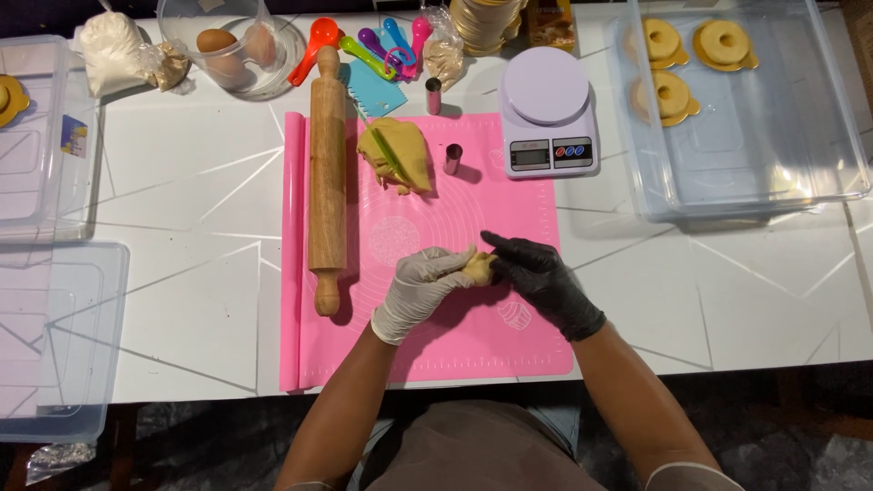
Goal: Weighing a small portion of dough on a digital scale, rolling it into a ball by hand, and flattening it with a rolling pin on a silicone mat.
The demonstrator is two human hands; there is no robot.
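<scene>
Head view: a small tan dough lump (478, 266) sits over the pink silicone mat (455, 345), cupped in the white-gloved left hand (420, 289); the black-gloved right hand (538, 275) pinches its right end, fingers half-curled.

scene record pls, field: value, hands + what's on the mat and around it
left hand: white-gloved left hand, holding a small dough piece
right hand: black-gloved right hand, fingers pinching the same piece
surface: pink silicone mat on a white table
on mat: wooden rolling pin; dough lump with a green scraper lying on it; small metal cutter
behind mat: lilac kitchen scale; coloured measuring spoons; bowl of eggs
right side: clear tub with three ring-shaped pastries on gold cards
</scene>
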